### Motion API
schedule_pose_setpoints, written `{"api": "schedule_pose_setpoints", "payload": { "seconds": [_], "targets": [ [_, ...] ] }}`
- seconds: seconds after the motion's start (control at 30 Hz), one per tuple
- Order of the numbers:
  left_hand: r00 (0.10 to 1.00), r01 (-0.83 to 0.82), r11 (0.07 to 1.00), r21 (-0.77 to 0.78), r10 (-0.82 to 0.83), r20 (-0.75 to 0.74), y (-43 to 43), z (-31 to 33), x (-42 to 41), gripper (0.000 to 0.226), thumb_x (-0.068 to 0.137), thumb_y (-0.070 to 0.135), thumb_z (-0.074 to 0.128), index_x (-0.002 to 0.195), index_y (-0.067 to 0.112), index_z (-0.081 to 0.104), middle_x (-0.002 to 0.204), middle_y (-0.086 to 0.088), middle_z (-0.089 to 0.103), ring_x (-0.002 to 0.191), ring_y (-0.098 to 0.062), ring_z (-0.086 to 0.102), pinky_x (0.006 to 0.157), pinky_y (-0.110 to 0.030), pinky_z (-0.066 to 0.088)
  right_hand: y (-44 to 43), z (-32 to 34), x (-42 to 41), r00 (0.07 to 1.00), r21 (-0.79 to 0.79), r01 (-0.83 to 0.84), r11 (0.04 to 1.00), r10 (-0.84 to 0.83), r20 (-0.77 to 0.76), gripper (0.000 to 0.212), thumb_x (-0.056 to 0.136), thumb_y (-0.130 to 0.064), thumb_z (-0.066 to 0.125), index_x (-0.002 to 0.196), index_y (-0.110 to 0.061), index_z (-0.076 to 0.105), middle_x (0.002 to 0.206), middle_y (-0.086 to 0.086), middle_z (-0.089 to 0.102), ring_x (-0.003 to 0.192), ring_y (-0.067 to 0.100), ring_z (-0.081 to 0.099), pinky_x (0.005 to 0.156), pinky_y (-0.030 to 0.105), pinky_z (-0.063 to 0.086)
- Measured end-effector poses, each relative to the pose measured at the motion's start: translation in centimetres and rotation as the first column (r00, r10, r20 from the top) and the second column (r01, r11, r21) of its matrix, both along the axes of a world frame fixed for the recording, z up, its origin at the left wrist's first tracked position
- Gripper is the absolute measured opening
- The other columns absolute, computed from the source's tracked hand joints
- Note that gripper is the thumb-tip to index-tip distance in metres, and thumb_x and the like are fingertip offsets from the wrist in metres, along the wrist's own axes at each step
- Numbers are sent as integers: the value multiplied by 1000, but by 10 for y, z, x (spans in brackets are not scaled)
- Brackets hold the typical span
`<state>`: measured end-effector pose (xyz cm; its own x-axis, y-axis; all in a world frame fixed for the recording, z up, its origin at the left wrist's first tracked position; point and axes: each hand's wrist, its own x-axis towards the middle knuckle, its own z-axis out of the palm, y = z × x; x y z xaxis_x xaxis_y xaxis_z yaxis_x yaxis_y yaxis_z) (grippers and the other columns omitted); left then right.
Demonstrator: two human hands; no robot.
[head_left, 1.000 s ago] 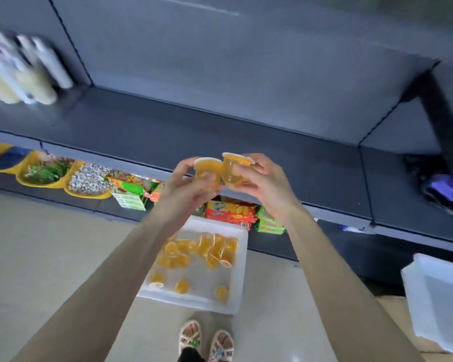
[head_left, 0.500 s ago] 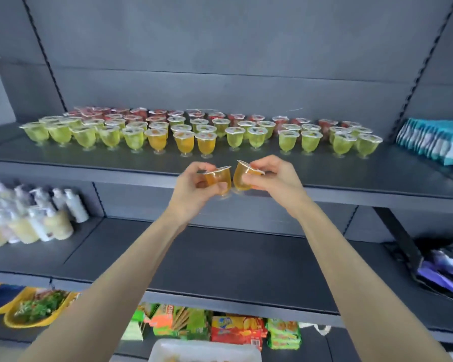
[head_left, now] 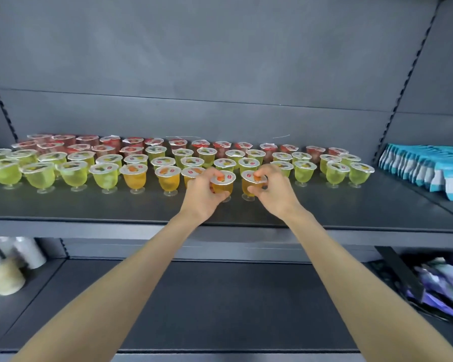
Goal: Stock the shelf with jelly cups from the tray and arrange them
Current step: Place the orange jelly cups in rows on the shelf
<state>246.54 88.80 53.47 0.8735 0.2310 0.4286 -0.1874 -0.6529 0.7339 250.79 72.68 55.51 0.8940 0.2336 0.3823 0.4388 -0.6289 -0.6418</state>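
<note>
Inspection, upper shelf (head_left: pixel 115 205). The left grip (head_left: pixel 203 190) is closed round the bowl of an orange jelly cup (head_left: pixel 222 182), thumb low at the front and a fingertip on the lid. The right grip (head_left: pixel 273 192) holds a second orange cup (head_left: pixel 249 186) the same way. Both cups are at the front row, side by side but not touching, in the gap between the orange cups already placed (head_left: pixel 168 178) and the green cups (head_left: pixel 302 172) to the right. Red cups (head_left: pixel 110 142) fill the back. The tray is not in view.

Hazards:
- Each cup stands on a small pedestal foot under a wide bowl, so I judge it top-heavy. Letting go before the foot sits flat would tip it. Whether either foot is fully down cannot be told from here.
- The left hand hides part of the neighbouring orange cup. A knuckle drawn back carelessly could knock it, and the rows are packed closely enough for one fall to take others.
- A fingertip pressing the film lid could dent or lift it.

Orientation: both cups have their long axis near vertical, lid up and foot down. The right one looks slightly tilted.
</note>
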Motion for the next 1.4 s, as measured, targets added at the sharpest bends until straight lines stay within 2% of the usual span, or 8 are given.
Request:
{"api": "schedule_pose_setpoints", "payload": {
  "seconds": [0.1, 0.23, 0.57, 0.73, 0.83, 0.97, 1.23, 1.4],
  "targets": [
    [999, -43, 997, 70, 44, -22, -5, 1, 10, 41, 81, 12, 72, 118, 15, 56, 111, -7, 64, 98, -23, 62, 86, -33, 54, 1, -1, 12, 999, -47, 8, 999, -6, 38, 30, 86, -8, 66, 115, -13, 58, 131, 3, 48, 114, 19, 53, 90, 21, 43],
    [994, -92, 984, 151, 100, -46, -12, 3, 17, 42, 84, 17, 69, 122, 17, 53, 111, -9, 65, 101, -25, 62, 88, -38, 53, -1, -2, 21, 996, -105, -33, 994, 41, 78, 26, 85, -7, 67, 110, -14, 60, 129, 3, 51, 115, 19, 52, 91, 23, 44],
    [987, -87, 952, 294, 123, -106, -19, 10, 11, 43, 89, 18, 62, 128, 17, 45, 105, -13, 65, 96, -28, 63, 84, -36, 53, -1, -2, 23, 993, -201, -36, 979, 57, 100, 24, 87, -9, 65, 110, -14, 58, 127, 4, 49, 109, 20, 55, 91, 28, 50],
    [977, -24, 935, 355, 97, -188, -15, 20, 3, 49, 89, 21, 62, 133, 21, 41, 116, -11, 63, 100, -29, 63, 82, -38, 55, -3, 5, 15, 997, -234, -59, 970, 70, 38, 32, 86, -10, 66, 116, -15, 57, 133, 3, 45, 116, 22, 51, 90, 25, 45],
    [970, 2, 911, 412, 98, -222, -9, 30, -7, 50, 89, 28, 61, 135, 24, 41, 113, -10, 64, 98, -28, 62, 77, -36, 53, -7, 13, 4, 997, -278, -74, 958, 77, 0, 41, 86, -11, 67, 125, -16, 54, 139, 3, 39, 120, 22, 49, 95, 28, 43],
    [973, -8, 906, 423, 104, -205, -5, 37, -30, 47, 90, 28, 59, 134, 22, 43, 111, -9, 65, 100, -27, 62, 80, -37, 54, -12, 22, -16, 999, -284, -36, 958, 46, 28, 43, 87, -15, 65, 128, -15, 52, 141, 5, 38, 123, 24, 46, 100, 33, 40],
    [994, -8, 884, 468, 58, -93, -7, 40, -109, 52, 88, 28, 61, 136, 21, 43, 134, -9, 51, 117, -28, 53, 93, -40, 47, -18, 24, -80, 987, -276, -38, 960, 79, 139, 41, 91, -20, 58, 131, -12, 49, 140, 6, 40, 123, 27, 46, 100, 42, 43],
    [995, -85, 870, 486, 103, -12, -11, 25, -160, 52, 89, 29, 59, 137, 19, 42, 130, -8, 51, 120, -30, 46, 96, -45, 41, -27, 2, -124, 977, -285, -71, 956, 124, 172, 41, 93, -23, 56, 131, -13, 47, 139, 5, 38, 123, 28, 44, 98, 42, 44]
  ]
}}
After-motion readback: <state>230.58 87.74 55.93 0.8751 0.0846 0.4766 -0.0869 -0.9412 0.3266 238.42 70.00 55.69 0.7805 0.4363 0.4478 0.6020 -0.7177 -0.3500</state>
